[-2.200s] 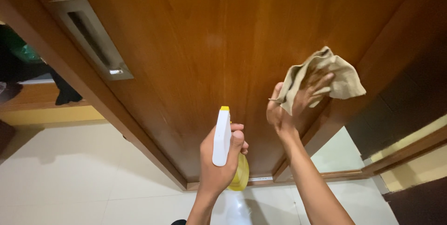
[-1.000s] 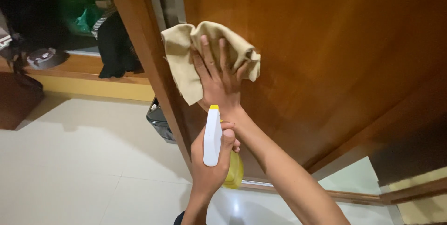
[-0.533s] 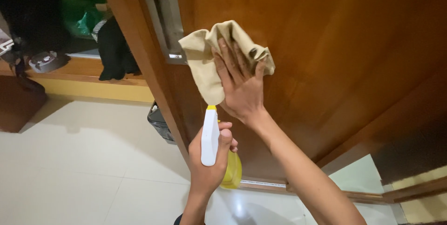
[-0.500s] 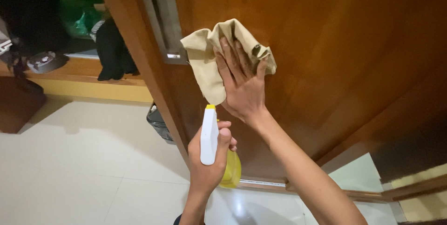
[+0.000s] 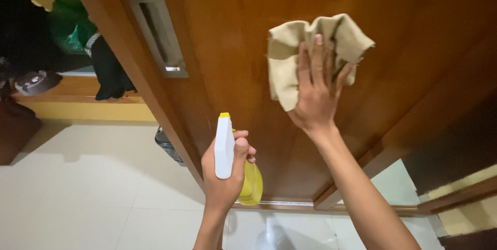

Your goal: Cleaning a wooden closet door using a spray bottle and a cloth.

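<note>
- A beige cloth [image 5: 290, 69] is pressed flat against the wooden door [image 5: 233, 63] by the right hand [image 5: 317, 94], fingers spread.
- A spray bottle [image 5: 225, 146] is gripped in the closed left hand [image 5: 223, 177].
- Wiping is judged in hand; steady pressure is called for next.

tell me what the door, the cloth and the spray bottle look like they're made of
Door: wood or wood veneer, reddish-brown with visible grain and a soft sheen, likely varnished. Cloth under the right hand: soft beige fabric, matte, folding and bunching; possibly microfibre. Spray bottle in the left hand: plastic by its look, smooth white head and translucent yellow body.
</note>
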